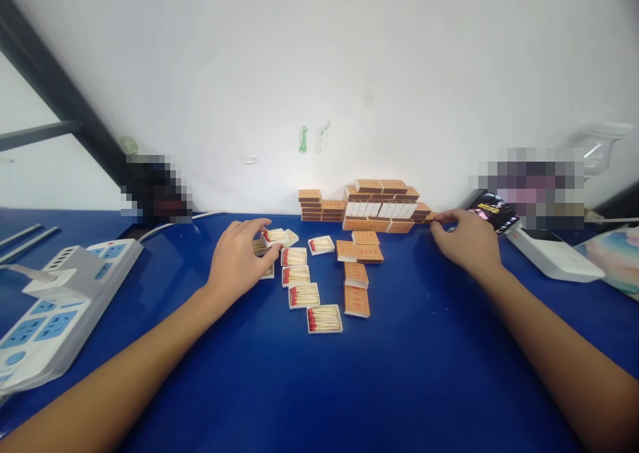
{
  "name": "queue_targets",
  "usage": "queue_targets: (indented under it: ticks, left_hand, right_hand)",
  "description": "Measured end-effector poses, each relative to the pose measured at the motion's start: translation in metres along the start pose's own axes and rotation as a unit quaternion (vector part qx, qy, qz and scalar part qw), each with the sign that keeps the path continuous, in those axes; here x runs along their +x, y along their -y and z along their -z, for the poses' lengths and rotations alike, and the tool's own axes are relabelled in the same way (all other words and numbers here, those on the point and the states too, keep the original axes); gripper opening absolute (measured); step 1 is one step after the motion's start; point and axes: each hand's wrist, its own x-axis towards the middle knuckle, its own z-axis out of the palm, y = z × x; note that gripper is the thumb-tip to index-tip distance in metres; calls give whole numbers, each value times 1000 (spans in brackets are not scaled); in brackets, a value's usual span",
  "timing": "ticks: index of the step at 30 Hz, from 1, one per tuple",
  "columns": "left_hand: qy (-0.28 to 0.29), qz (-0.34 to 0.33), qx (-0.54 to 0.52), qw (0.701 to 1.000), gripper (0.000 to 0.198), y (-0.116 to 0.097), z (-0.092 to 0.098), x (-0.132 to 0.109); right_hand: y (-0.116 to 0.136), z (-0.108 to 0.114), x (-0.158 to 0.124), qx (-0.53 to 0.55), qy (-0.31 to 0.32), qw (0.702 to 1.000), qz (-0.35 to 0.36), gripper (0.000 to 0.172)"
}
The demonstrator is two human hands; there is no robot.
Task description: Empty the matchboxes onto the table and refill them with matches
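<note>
Blue tabletop [309, 386] fills the head view, seen from above and behind two bare forearms, with a white wall behind it.

The left hand [238, 259] is curled, its thumb and forefinger closed on an open matchbox tray [276, 235] full of red-tipped matches. Just past those fingertips lies another filled tray [321, 244]. Nearer the thumb, a row of four filled trays [299, 285] runs back toward the wrist. Beside that row, farther from the fingers, lie loose orange sleeves [357, 277]. Their printing is too small to read.

The right hand [466, 241] lies palm down with its fingers stretched forward. The fingertips touch the end matchbox [432, 217] at the foot of a tall stack of orange matchboxes [382, 205] against the wall. Whether the box is pinched or only touched cannot be told. A lower stack [319, 208] stands beyond the tall one, away from these fingers.

Just behind the right knuckles rests a black packet [494, 211] with yellow lettering too blurred to read, and next to it a flat white device [554, 259]. Well away from the left fingers, beside that forearm, sits a white and blue power strip [54, 306] with a plug in it. Pixelated patches hide things near the wall on both sides.
</note>
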Motion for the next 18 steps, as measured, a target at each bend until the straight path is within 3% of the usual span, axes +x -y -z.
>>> queue_targets:
  ticks: [9,14,18]
  left_hand:
    - [37,17,20,999,38,0,0,0]
    - [-7,-21,10,1000,28,-4,-1,-2]
    - [-40,-50,-11,998,21,-9,-1,-4]
  right_hand:
    - [2,5,-2,4,0,1000,-5,23]
    - [13,15,-7,24,-2,1000,-5,17]
    - [35,24,-23,58,39,996,54,20]
